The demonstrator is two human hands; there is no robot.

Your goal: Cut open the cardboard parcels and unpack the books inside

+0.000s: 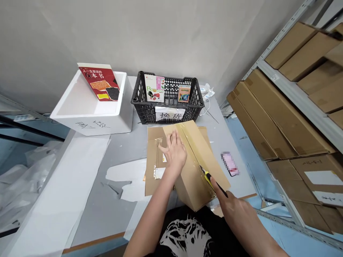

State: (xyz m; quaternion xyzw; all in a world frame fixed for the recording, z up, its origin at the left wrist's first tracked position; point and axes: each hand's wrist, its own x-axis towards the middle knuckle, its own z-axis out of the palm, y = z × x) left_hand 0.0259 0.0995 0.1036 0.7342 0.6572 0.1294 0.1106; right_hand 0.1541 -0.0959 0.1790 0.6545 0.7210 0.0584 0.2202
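Observation:
A taped cardboard box [191,178] lies at an angle near the table's front edge, partly over a flattened piece of cardboard [151,182]. My left hand [175,151] rests on the box's upper left side with its fingers stretched out. In my right hand [227,200] is a yellow and black utility knife [209,177], gripped by the handle. Its blade touches the box along the taped middle seam, which shows a dark slit running toward the far end. Clear tape shines near the box's close end.
Behind the box stand a black plastic crate [167,104] and a white foam box [122,107], both holding books. A phone [229,163] lies at the right. White sheets [128,178] cover part of the table's left. Shelves with cardboard boxes [281,121] line the right side.

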